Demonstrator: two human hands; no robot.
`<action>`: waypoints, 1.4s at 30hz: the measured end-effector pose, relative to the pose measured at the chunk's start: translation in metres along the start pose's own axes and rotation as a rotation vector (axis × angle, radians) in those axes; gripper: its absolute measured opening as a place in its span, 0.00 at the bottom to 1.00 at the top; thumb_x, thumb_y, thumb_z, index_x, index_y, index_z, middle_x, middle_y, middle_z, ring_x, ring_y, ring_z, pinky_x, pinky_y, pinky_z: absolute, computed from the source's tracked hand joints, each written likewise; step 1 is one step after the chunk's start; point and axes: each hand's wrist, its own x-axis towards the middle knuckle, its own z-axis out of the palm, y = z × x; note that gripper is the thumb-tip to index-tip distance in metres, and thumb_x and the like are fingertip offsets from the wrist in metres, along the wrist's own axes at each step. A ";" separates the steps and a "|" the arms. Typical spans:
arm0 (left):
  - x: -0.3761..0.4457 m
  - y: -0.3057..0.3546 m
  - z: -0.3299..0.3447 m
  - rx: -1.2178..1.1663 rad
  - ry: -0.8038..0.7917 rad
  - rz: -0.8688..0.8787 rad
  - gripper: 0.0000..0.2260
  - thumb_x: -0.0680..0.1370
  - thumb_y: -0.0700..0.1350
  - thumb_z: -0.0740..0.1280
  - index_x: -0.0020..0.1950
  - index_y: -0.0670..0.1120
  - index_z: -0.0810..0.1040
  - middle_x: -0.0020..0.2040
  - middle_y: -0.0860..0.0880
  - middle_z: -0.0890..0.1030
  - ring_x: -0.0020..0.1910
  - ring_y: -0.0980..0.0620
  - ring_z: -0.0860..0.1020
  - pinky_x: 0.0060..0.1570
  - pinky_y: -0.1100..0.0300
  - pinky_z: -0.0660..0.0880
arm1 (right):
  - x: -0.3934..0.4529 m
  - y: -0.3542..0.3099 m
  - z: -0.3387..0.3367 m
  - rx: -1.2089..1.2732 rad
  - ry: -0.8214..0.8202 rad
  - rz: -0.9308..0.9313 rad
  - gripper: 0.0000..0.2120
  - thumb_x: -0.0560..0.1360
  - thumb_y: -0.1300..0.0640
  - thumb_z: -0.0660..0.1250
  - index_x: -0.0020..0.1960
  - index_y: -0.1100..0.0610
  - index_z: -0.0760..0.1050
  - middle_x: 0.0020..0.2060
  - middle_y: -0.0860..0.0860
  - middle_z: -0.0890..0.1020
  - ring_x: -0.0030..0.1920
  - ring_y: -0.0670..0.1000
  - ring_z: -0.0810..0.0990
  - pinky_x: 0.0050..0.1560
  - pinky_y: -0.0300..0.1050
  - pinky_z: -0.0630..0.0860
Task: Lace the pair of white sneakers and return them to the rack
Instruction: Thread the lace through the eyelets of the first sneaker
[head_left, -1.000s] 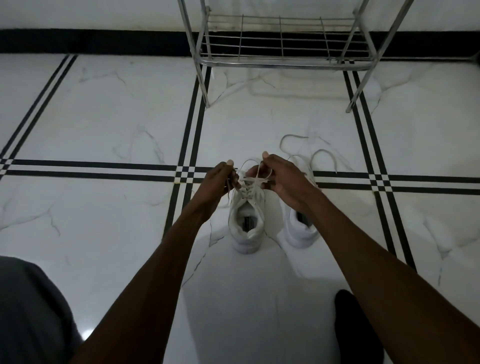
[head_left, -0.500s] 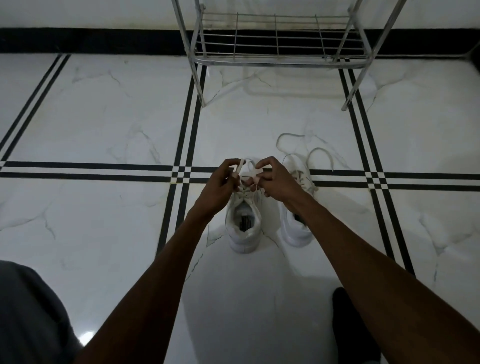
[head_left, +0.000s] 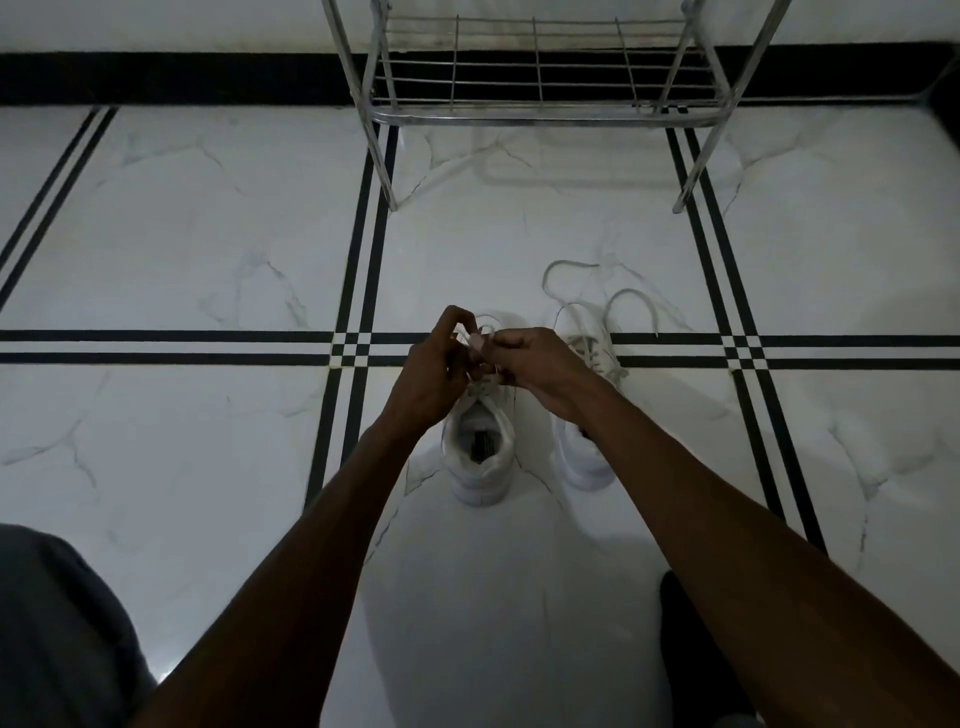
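Two white sneakers stand side by side on the marble floor, heels toward me. Over the left sneaker (head_left: 480, 457), my left hand (head_left: 434, 376) and my right hand (head_left: 537, 366) meet, each pinching a loop of its white lace (head_left: 478, 340). My right forearm partly covers the right sneaker (head_left: 589, 462). Its lace ends (head_left: 631, 299) lie loose on the floor beyond its toe. The metal shoe rack (head_left: 540, 111) stands farther back against the wall, its bottom shelf bare.
The floor is white marble tile with black double stripes (head_left: 358, 343) crossing just left of the shoes. A black skirting band runs along the wall. My grey-clad knee (head_left: 52, 634) is at lower left, and a dark shape (head_left: 685, 639) lies under my right arm.
My hands have drawn closer together over the left sneaker, and the lace loops between them have shrunk. The view has tilted down slightly.
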 end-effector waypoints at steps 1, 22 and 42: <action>0.000 -0.002 0.001 -0.019 0.004 0.006 0.15 0.80 0.32 0.62 0.63 0.45 0.68 0.40 0.43 0.85 0.37 0.47 0.84 0.39 0.44 0.82 | 0.001 0.001 0.002 0.001 0.050 0.015 0.15 0.75 0.50 0.73 0.52 0.61 0.84 0.43 0.57 0.87 0.42 0.49 0.84 0.44 0.42 0.79; -0.001 -0.005 -0.008 -0.510 -0.078 -0.374 0.23 0.78 0.36 0.63 0.73 0.47 0.69 0.60 0.41 0.84 0.59 0.44 0.83 0.61 0.50 0.78 | 0.002 0.000 0.009 -0.594 0.378 -0.348 0.02 0.67 0.62 0.76 0.38 0.56 0.85 0.36 0.50 0.87 0.36 0.46 0.85 0.41 0.44 0.82; -0.037 -0.016 -0.026 0.522 0.175 -0.334 0.09 0.76 0.43 0.68 0.49 0.53 0.87 0.42 0.52 0.87 0.48 0.49 0.82 0.64 0.42 0.69 | -0.015 0.023 -0.040 -1.192 0.467 -0.086 0.04 0.67 0.63 0.74 0.37 0.61 0.79 0.38 0.59 0.84 0.41 0.58 0.84 0.40 0.48 0.81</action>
